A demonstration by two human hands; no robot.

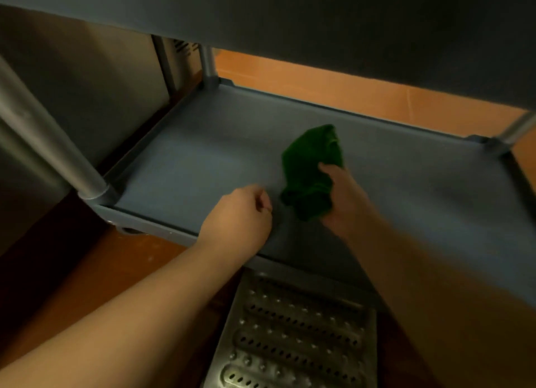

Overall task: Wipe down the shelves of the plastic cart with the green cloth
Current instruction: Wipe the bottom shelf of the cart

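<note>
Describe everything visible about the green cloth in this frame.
The green cloth is a dark green, soft, towel-like fabric, bunched and crumpled rather than spread flat. It sits over the middle of the cart's grey lower shelf, under the shelf above. The right hand grips its right side, with a fingertip showing over the fabric's edge. The left hand, loosely curled, is just left of it and does not touch it. Whether the cloth presses on the shelf surface cannot be told.

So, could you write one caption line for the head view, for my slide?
Right hand grips the green cloth on the grey cart's lower shelf; left hand, loosely curled, holds nothing.
</note>
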